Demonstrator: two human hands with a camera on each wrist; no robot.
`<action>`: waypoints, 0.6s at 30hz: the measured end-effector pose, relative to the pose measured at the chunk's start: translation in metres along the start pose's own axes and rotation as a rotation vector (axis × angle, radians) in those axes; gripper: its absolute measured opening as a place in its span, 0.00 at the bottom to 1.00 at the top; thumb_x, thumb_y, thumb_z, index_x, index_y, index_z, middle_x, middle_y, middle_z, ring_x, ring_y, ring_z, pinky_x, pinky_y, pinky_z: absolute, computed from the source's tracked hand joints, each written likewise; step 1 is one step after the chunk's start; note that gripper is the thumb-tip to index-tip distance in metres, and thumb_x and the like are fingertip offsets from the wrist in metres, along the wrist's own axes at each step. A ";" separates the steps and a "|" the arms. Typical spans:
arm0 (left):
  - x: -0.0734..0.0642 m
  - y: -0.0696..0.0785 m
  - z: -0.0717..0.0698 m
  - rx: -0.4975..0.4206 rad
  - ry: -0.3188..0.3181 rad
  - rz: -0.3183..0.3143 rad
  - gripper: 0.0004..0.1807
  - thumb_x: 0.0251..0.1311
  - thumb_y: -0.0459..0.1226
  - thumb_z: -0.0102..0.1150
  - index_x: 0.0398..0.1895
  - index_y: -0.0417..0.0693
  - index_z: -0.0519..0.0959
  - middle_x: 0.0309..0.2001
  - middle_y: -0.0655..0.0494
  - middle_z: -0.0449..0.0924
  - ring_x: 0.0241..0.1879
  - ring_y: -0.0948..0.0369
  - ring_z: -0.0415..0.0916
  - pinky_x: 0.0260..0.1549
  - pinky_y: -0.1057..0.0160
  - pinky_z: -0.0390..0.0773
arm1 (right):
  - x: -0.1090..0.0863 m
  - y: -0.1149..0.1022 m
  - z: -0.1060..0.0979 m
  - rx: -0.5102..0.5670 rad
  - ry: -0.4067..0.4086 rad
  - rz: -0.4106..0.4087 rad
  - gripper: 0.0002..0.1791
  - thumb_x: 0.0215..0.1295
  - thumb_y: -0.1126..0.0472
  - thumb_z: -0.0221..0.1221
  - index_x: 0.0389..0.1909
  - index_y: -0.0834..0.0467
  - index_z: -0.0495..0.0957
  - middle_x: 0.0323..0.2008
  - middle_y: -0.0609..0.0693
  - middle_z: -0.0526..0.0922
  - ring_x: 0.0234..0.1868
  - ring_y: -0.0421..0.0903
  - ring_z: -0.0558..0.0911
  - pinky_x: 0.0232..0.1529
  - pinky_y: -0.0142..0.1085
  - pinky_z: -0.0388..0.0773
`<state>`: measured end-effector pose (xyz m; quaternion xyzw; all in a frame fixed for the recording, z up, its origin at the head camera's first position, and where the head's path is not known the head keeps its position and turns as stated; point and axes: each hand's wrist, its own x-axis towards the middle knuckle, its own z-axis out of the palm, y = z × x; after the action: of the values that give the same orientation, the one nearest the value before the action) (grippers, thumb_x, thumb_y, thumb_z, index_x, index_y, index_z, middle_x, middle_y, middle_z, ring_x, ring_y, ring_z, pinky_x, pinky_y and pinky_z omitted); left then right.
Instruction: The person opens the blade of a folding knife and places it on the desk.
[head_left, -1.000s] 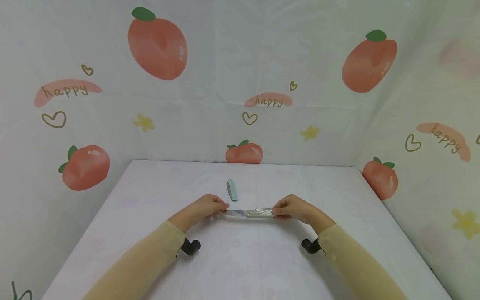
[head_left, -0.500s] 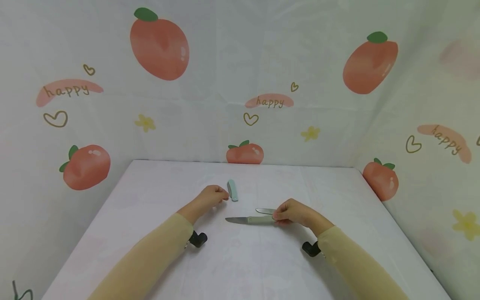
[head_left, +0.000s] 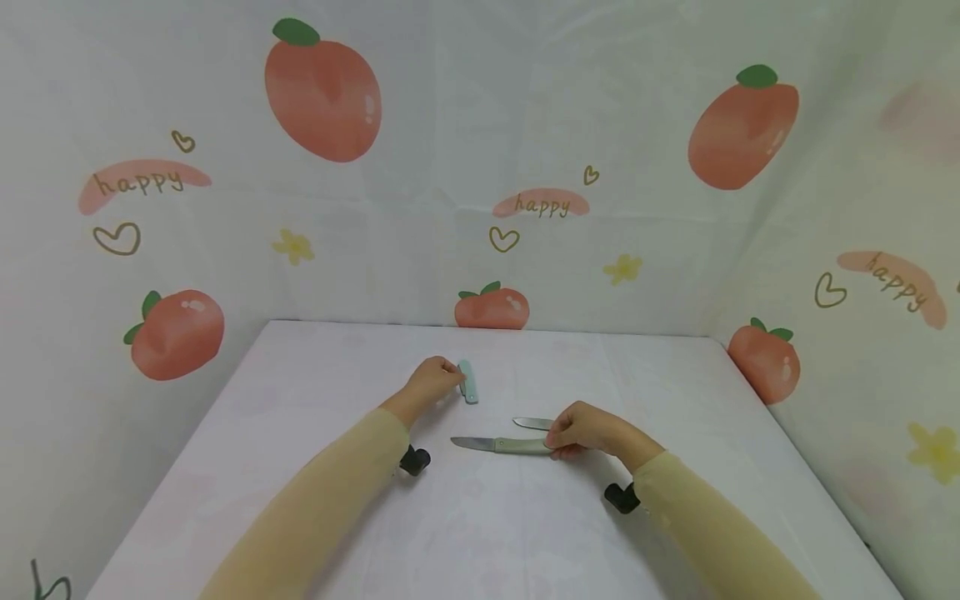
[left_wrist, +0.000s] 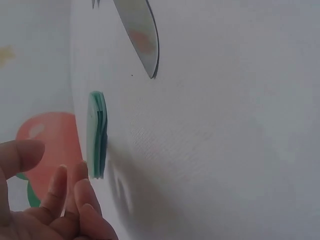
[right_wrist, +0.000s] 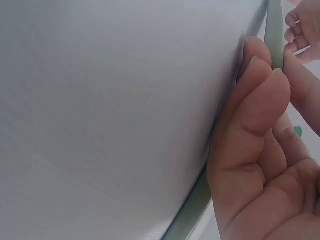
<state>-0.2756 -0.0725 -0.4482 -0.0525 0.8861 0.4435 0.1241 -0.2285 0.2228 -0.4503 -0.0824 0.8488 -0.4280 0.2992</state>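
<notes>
My left hand (head_left: pixel 432 380) is at the left side of a folded mint-green pocket knife (head_left: pixel 470 385) lying at the back of the table. In the left wrist view, its thumb and fingers are spread apart close to that folded knife (left_wrist: pixel 94 137); whether a fingertip touches it, I cannot tell. My right hand (head_left: pixel 591 428) pinches the handle end of a pale green pocket knife (head_left: pixel 521 447), whose blade points left, unfolded. Just behind, a second blade (head_left: pixel 531 423) sticks out from under the right hand; its other end is hidden. The right wrist view shows curled fingers around a green handle (right_wrist: pixel 275 37).
A white-covered table (head_left: pixel 480 533) extends on all sides of the knives. Behind it hangs a white cloth (head_left: pixel 420 250) printed with peaches and hearts. Each wrist carries a black camera mount.
The left hand has let go of the pale green knife's blade tip and moved back to the mint folded knife. That unfolded knife now lies slightly nearer, still held in the right hand.
</notes>
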 end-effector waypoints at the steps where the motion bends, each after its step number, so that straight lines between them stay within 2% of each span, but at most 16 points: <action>1: 0.002 0.001 0.001 0.014 0.005 0.003 0.15 0.66 0.44 0.60 0.46 0.42 0.76 0.41 0.50 0.78 0.40 0.55 0.74 0.40 0.58 0.75 | -0.001 0.000 0.000 -0.006 0.006 0.002 0.06 0.64 0.66 0.66 0.33 0.66 0.85 0.25 0.53 0.87 0.23 0.38 0.80 0.27 0.29 0.76; 7: 0.007 0.008 0.008 0.147 0.049 0.041 0.16 0.65 0.42 0.58 0.46 0.38 0.75 0.41 0.49 0.78 0.40 0.53 0.74 0.43 0.55 0.76 | -0.001 -0.001 0.001 -0.092 0.061 0.010 0.07 0.62 0.64 0.69 0.29 0.64 0.85 0.23 0.52 0.86 0.21 0.38 0.79 0.27 0.30 0.77; 13: 0.006 0.013 0.011 0.317 0.086 0.008 0.16 0.65 0.44 0.58 0.43 0.38 0.75 0.37 0.49 0.79 0.35 0.54 0.74 0.34 0.57 0.74 | -0.001 -0.004 0.004 -0.172 0.138 0.026 0.08 0.58 0.65 0.71 0.24 0.62 0.84 0.19 0.50 0.84 0.19 0.39 0.77 0.25 0.31 0.76; 18: 0.010 0.014 0.015 0.384 0.096 0.012 0.24 0.64 0.48 0.61 0.46 0.34 0.77 0.38 0.45 0.80 0.36 0.53 0.76 0.37 0.53 0.78 | -0.005 -0.008 -0.001 -0.209 0.161 0.019 0.07 0.58 0.64 0.71 0.24 0.61 0.84 0.20 0.49 0.84 0.20 0.39 0.78 0.26 0.32 0.77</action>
<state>-0.2856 -0.0522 -0.4482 -0.0435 0.9596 0.2641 0.0868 -0.2261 0.2203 -0.4411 -0.0705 0.9107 -0.3398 0.2238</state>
